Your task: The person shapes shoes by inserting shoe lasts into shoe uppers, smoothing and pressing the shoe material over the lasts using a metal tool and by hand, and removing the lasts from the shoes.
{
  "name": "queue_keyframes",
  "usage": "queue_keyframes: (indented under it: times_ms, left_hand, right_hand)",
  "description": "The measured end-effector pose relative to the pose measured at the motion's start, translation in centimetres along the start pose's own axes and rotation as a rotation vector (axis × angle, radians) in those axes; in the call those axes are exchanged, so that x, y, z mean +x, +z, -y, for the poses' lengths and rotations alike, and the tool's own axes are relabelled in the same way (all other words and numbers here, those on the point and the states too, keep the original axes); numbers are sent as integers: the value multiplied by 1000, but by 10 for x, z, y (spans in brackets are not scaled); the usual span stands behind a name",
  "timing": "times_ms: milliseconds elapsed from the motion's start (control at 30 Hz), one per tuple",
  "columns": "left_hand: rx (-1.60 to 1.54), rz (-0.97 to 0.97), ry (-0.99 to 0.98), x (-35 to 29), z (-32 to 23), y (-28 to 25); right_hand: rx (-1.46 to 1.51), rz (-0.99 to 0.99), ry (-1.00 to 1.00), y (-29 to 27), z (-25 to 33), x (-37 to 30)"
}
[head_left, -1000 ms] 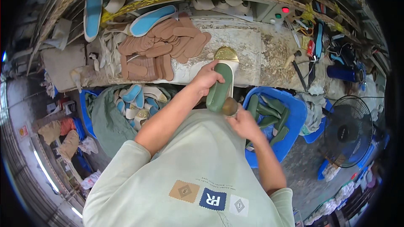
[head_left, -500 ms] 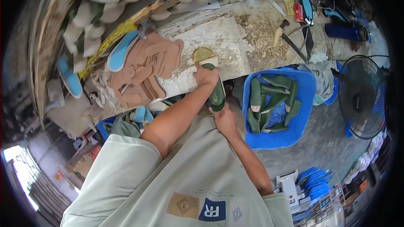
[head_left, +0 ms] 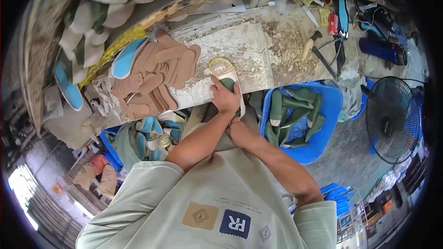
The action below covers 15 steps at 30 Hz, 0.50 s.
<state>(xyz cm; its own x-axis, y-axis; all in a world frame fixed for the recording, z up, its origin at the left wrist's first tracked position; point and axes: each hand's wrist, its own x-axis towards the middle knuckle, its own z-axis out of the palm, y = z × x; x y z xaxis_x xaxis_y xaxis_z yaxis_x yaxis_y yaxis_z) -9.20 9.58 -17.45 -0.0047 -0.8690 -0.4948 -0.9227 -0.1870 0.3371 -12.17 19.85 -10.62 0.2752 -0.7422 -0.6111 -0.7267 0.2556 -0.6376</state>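
A green shoe last (head_left: pixel 227 83) carries a cream shoe upper with a shiny gold toe (head_left: pixel 221 67). Its toe end rests at the front edge of the workbench, and its heel end points back at my body. My left hand (head_left: pixel 225 97) is wrapped over the middle of it, hiding much of the green. At the heel end my right hand (head_left: pixel 242 133) is closed, its fingertips against or just below the heel; what they pinch is hidden. Left of the shoe lies a pile of brown insoles (head_left: pixel 184 64), with a blue-lined shoe piece (head_left: pixel 129 57) beside it.
A blue tub (head_left: pixel 336 110) of green shoe lasts (head_left: pixel 276 106) stands at right, below the bench (head_left: pixel 258 71). Beyond it is a black fan (head_left: pixel 392 120). A hammer (head_left: pixel 308 48) and a dark blue bottle (head_left: pixel 383 51) lie on the bench. Shoes fill a bag-lined container (head_left: pixel 124 140) at left.
My left hand has slid back and now covers more of the green last. The last has turned, showing more cream side. My right hand has dropped lower at the heel, and the view has shifted.
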Motion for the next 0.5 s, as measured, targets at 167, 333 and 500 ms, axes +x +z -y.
queue_keyframes:
  times_ms: [167, 333, 500]
  left_hand:
    - [0, 15, 274, 5, 42, 0]
    - [-40, 159, 170, 8, 25, -27]
    - [-914, 1062, -110, 13, 21, -153]
  right_hand:
    - [-210, 278, -176, -87, 38, -18]
    - [-462, -282, 259, -151, -79, -1]
    - [-458, -727, -364, -147, 0, -52]
